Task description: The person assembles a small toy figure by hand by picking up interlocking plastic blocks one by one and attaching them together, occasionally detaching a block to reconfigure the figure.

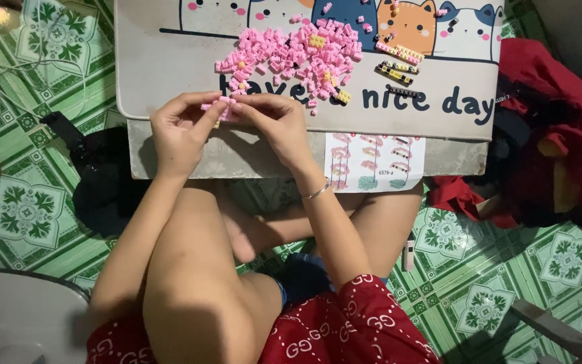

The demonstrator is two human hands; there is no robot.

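A small pink brick assembly (220, 108) is being pinched between both hands' fingertips, hovering just over the low table's (170, 67) near edge. The pink brick pile (291, 57) is lying loosely scattered mid-table, toward its far edge.

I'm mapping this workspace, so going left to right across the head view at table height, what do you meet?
Black cloth → left hand → right hand → pink brick pile → instruction sheet → red cloth.

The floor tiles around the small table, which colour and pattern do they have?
The floor tiles are green and white, with leaf-like ornaments inside square frames; the head view shows them.
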